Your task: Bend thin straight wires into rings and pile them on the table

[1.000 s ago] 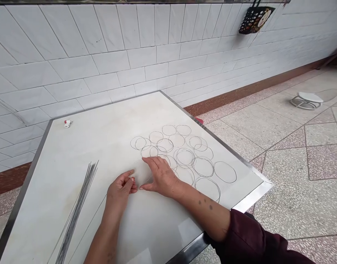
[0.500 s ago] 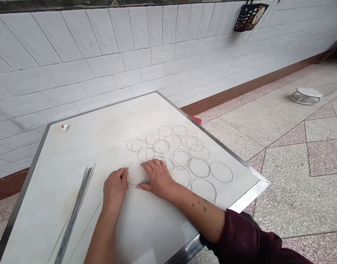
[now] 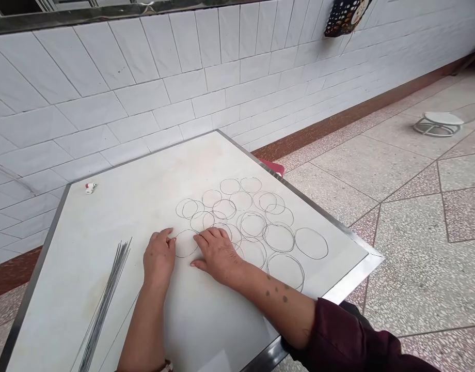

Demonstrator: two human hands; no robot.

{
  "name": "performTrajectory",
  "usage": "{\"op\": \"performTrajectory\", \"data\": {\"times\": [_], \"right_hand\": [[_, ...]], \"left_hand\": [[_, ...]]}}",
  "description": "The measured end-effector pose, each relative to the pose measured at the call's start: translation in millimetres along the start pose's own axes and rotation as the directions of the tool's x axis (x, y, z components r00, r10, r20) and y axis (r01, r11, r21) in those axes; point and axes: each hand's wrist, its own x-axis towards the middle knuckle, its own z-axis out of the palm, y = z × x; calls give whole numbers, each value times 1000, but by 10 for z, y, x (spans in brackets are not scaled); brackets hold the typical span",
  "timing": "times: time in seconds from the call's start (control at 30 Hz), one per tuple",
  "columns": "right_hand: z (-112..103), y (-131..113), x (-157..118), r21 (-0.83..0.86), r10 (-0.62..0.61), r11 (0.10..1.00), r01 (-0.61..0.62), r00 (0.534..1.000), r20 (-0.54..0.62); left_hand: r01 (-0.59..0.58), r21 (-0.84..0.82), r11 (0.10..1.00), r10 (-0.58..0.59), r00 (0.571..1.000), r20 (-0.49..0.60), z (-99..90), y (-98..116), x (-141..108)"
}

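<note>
A thin wire ring (image 3: 186, 257) lies on the white table between my two hands. My left hand (image 3: 159, 256) is at its left side, thumb close to the wire and index finger lifted apart from the thumb. My right hand (image 3: 218, 253) rests open over the ring's right edge, fingers stretched and thumb spread; it hides that part of the wire. Several more wire rings (image 3: 311, 228) lie flat beyond and to the right of my right hand, many overlapping. Left of my left forearm is a bundle of straight wires (image 3: 104, 305).
The table (image 3: 117, 206) has a metal edge and stands against a white tiled wall (image 3: 144, 113). A small white and red object (image 3: 90, 188) sits at its far left corner. Right of the table, a low round stool (image 3: 439, 124) is on the floor; a dark bag (image 3: 344, 18) hangs above.
My left fingers were pinched at the ring's left side; now they have parted, with the index finger raised. My right hand stays over the ring's right edge. The view has shifted slightly.
</note>
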Motion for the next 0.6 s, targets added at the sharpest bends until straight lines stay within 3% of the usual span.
{"op": "performTrajectory", "data": {"times": [0.37, 0.6], "right_hand": [[54, 30, 77, -55, -42, 998, 40, 998, -38], [123, 59, 70, -77, -87, 994, 83, 994, -59]], "left_hand": [[17, -141, 990, -25, 998, -57, 45, -48, -144], [-110, -159, 981, 104, 994, -41, 128, -67, -243]]}}
